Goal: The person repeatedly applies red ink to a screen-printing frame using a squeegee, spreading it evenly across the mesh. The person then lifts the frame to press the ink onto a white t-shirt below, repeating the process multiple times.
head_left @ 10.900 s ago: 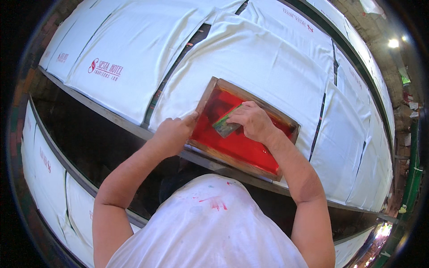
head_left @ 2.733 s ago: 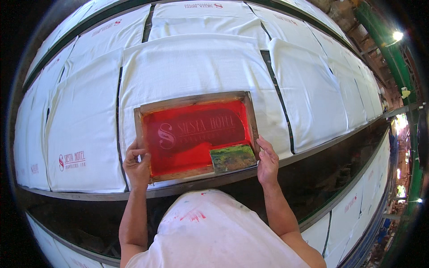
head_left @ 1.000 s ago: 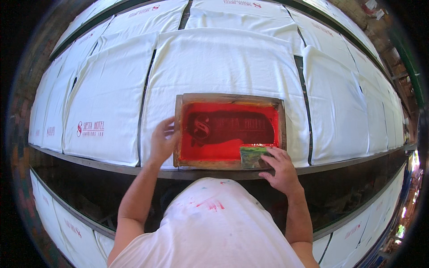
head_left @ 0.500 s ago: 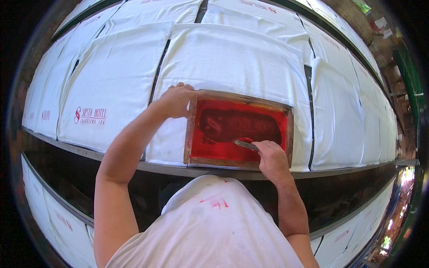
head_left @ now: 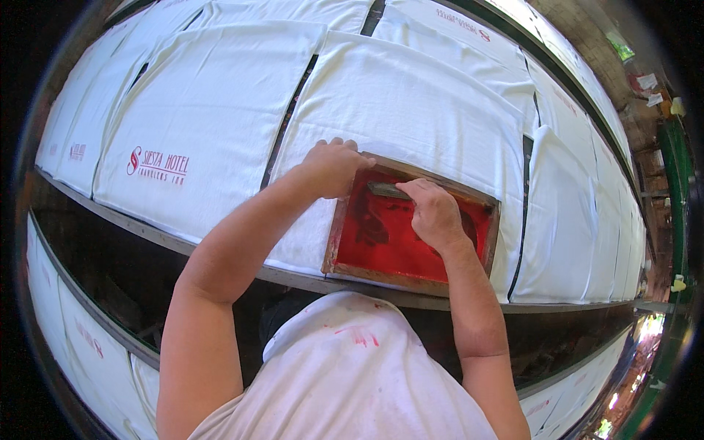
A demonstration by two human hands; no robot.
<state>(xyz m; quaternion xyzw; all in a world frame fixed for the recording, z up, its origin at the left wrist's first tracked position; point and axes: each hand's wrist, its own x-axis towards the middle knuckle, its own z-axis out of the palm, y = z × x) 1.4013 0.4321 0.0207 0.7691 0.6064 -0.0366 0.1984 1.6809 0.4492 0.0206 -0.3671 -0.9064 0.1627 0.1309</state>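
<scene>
In the head view, the left hand (head_left: 334,169) touches the far left corner of the wooden frame (head_left: 385,279), its grip too hidden to tell; the right hand (head_left: 438,213) firmly pinches a flat squeegee (head_left: 387,191) inside. The frame lies on white cloth (head_left: 433,103).

Squeegee (head_left: 386,191) shifted toward far side of frame (head_left: 389,279).

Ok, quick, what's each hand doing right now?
Left hand: closed on the wooden screen-printing frame, at its far left corner.
Right hand: closed, holding the squeegee.
</scene>
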